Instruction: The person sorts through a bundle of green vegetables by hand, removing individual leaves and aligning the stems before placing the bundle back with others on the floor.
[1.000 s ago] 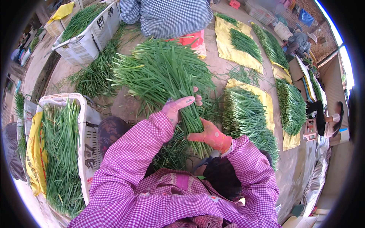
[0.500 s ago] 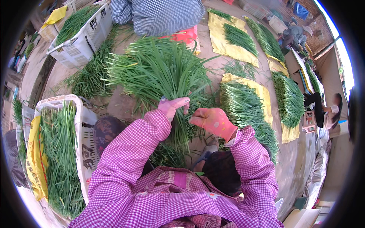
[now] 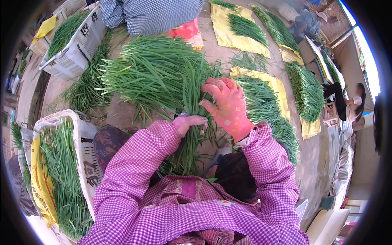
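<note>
My gloved left hand (image 3: 187, 123) is closed around a bunch of long green chives (image 3: 190, 87). Its leaves fan out above the fist and its lower ends hang down towards my lap. On the right side of the bunch is my right hand (image 3: 228, 107) in a pink dotted glove. Its fingers are apart and curved, with the tips at the leaves; whether any stalks sit between them is hidden. Just beyond my hands lies a large heap of loose chives (image 3: 141, 75), its pale ends pointing left.
White plastic crates of chives stand at near left (image 3: 77, 134) and far left (image 3: 69, 61). On the right, chive bundles (image 3: 265, 108) lie on yellow sacks (image 3: 281, 94). A person in a checked garment (image 3: 159, 14) is straight ahead; another person (image 3: 357, 106) sits at far right.
My right hand has opened from a pinch and moved up against the bunch. My left hand, still holding the chives, is slightly lower, and the view has shifted.
</note>
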The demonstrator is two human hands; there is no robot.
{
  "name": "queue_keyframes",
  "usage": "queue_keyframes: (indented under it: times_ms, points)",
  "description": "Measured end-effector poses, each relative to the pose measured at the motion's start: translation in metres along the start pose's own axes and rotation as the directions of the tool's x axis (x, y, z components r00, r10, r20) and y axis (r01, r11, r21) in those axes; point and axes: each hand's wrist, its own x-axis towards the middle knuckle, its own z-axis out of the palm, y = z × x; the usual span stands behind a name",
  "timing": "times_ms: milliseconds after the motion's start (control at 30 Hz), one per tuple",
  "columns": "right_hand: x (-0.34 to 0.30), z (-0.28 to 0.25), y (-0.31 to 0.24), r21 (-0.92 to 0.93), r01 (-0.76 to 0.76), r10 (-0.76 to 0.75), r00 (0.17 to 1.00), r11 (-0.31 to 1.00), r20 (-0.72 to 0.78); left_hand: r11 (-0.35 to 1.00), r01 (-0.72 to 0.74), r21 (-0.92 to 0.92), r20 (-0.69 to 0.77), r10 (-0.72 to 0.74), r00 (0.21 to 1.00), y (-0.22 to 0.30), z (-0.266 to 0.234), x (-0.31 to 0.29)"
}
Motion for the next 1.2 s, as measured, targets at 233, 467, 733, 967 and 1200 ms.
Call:
queue_keyframes:
  times_ms: [233,467,733,967,1200]
  points:
    - [-0.006,0.003,0.006,-0.022,-0.044,0.045,0.998,0.999,0.051,0.993,0.113,0.044,0.053,-0.116,0.992,0.009,-0.003,-0.009]
    - [-0.006,0.005,0.008,0.004,0.066,-0.066,0.995,0.998,0.077,0.991,0.105,0.084,-0.032,-0.102,0.994,0.01,0.003,-0.011]
    - [-0.009,0.011,0.005,0.058,0.036,-0.041,0.995,0.998,0.089,0.995,-0.025,0.098,-0.055,0.031,0.998,0.008,0.004,-0.011]
    - [0.001,-0.004,0.023,0.071,-0.156,0.166,0.97,0.985,-0.177,0.999,0.049,0.015,-0.091,-0.048,0.995,0.009,-0.007,-0.004]
    - [0.007,-0.024,0.021,0.292,0.043,0.107,0.872,0.955,-0.478,0.993,0.069,0.095,-0.171,-0.052,0.984,0.009,0.001,-0.007]
